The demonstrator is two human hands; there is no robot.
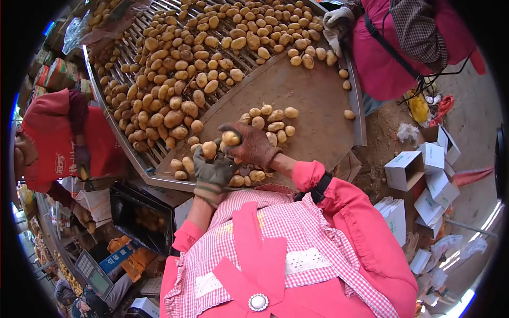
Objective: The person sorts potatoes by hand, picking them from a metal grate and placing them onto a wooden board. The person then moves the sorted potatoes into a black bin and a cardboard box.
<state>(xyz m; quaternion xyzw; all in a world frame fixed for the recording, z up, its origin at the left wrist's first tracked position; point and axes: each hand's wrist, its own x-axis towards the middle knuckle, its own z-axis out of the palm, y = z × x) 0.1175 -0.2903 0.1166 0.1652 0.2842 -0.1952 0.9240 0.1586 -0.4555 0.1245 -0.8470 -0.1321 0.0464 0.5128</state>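
Note:
In a grey-green glove, my left hand (213, 172) is closed around a potato (209, 150) close to the sorting table's near edge. My right hand (255, 144), gloved in reddish brown, grips another potato (230, 139) between thumb and fingers. The two hands are side by side, almost touching. Loose potatoes (275, 126) lie just beyond my right hand, and a few more potatoes (183, 168) sit left of my left hand. Some potatoes (248, 179) are partly hidden below my wrists.
A large heap of potatoes (175, 69) covers the slatted rack (225, 98) behind the flat board (313, 114). Another person's gloved hand (338, 22) rests at the far right. At left, a person in red (95, 140) stands near a black-lined box (119, 209). White cartons (404, 170) stand right.

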